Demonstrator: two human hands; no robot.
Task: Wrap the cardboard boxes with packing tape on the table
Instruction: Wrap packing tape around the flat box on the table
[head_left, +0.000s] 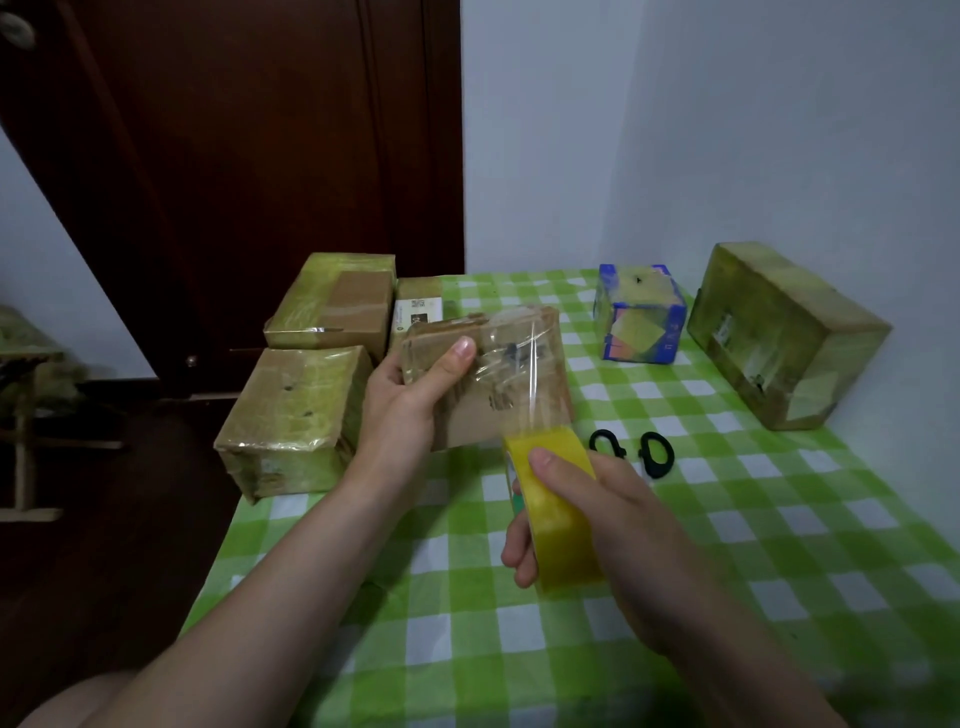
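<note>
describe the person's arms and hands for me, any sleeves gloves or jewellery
Two bare human hands, the left hand and the right hand. The left forearm and right forearm are uncovered as far as the frame shows, with no sleeves in view. No gloves, rings, watch or bracelets are visible. The thumbnails that show look short and unpainted.

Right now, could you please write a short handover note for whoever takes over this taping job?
Left hand grips the small cardboard box, lifted over the table.
Right hand grips the yellow tape roll; a clear strip runs from it onto that box.
Done: the boxes at the table's left edge, the blue box and the large box far right look taped.
Left: finish this wrap, then cut the strip; scissors lie just beyond the roll.
</note>
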